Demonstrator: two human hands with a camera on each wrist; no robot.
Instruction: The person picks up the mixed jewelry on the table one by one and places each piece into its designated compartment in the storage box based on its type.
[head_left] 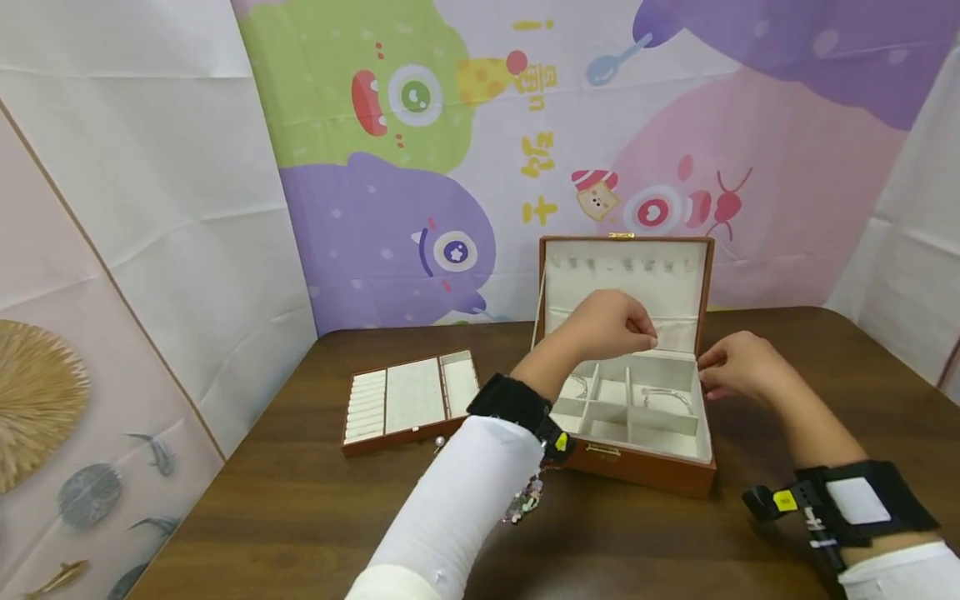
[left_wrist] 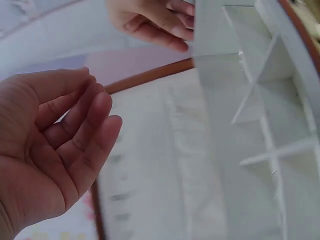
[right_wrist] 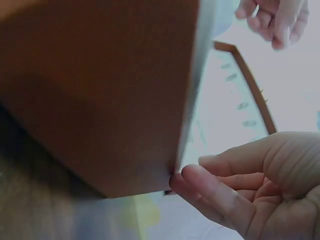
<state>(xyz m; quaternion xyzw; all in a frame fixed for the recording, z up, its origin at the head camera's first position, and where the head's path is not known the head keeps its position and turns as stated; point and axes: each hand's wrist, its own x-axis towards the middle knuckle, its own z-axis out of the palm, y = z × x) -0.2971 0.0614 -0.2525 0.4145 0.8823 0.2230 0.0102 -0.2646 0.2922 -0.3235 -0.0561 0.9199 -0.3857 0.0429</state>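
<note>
The jewelry box (head_left: 652,472), lid raised, stands on the tabletop (head_left: 840,375), which stretches out to its right. My left hand (head_left: 609,325) hovers above, fingers loosely curved together; my right hand (head_left: 741,365), fingers relaxed, touches the box's right edge toward the rear.

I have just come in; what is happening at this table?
Someone is busy with an open brown jewelry box. The left hand hovers above it, holding nothing visible; the right hand is by its right rear corner. Silvery bracelets lie inside, and a jewelry tray sits on the table, left of the box.
</note>
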